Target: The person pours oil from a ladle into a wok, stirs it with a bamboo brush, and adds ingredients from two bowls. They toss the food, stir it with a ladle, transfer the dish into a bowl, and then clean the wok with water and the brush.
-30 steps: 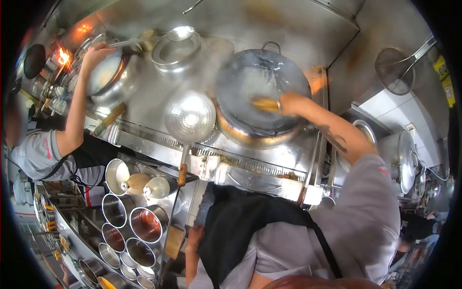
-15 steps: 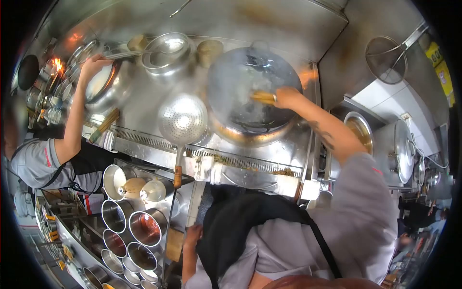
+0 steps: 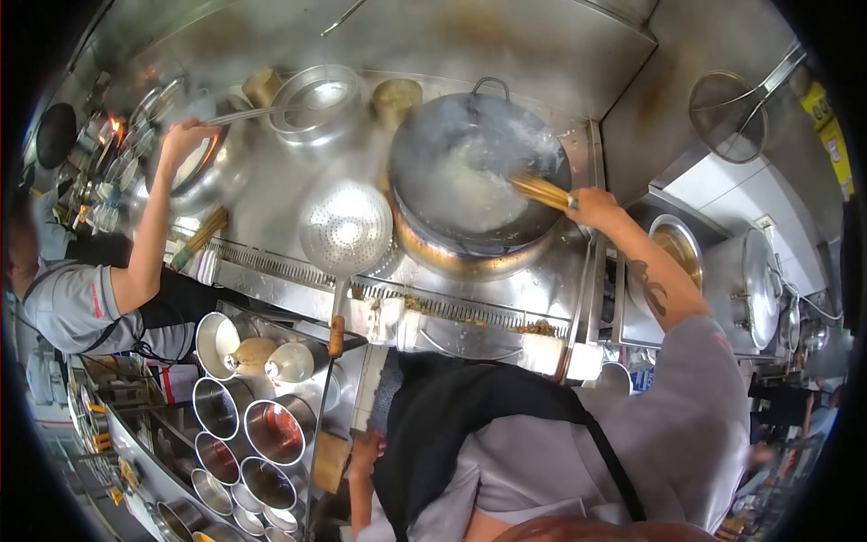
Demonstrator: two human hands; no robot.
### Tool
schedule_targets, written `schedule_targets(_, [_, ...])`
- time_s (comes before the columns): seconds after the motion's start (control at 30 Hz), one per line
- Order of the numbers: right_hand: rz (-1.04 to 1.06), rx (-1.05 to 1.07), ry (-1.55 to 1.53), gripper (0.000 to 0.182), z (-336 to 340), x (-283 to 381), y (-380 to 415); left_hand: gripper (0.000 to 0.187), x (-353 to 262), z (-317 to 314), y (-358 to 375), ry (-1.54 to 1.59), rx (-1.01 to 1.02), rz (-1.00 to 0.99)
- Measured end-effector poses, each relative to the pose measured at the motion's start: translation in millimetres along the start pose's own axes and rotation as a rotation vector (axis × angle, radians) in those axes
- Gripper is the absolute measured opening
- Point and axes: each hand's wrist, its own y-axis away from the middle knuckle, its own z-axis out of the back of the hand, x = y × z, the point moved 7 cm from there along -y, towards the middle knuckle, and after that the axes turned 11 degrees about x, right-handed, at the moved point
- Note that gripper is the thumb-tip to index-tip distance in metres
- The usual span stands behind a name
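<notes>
My right hand is closed around a bamboo wok brush, whose bristles point left over the right side of the large dark wok. Steam rises from cloudy liquid inside the wok. Low beside my apron hangs my left hand, near a wooden block; its fingers are too small and dark to read. Left of the wok, a perforated strainer with a wooden handle lies across the stove.
A co-worker's hand at left holds a long-handled ladle over a metal bowl. Several metal pots with sauces stand on a cart at lower left. A mesh skimmer hangs at upper right; a lidded stockpot stands below it.
My right hand has drawn the brush rightward, from the middle of the wok to its right rim. Cloudy liquid now shows more plainly in the wok. My left hand stays low.
</notes>
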Motion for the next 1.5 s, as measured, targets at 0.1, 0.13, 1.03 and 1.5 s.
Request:
schedule_targets(0.1, [0.032, -0.278, -0.106, 0.036, 0, -23, -40, 0.019, -5, -4, 8, 0.06, -0.032, -0.079])
schedule_targets(0.13, [0.003, -0.295, -0.128, 0.036, 1, -19, -63, 0.02, -13, -8, 15, 0.078, -0.004, -0.07])
schedule_targets(1.03, [0.159, -0.044, 0.018, 0.041, 78, 3, 72, 0.019, -8, 12, -37, 0.003, 0.08, -0.167])
schedule_targets(1.5, [0.124, 0.013, -0.84, 0.04, 1, 122, -130, 0.033, -134, -21, 28, -0.284, 0.016, -0.455])
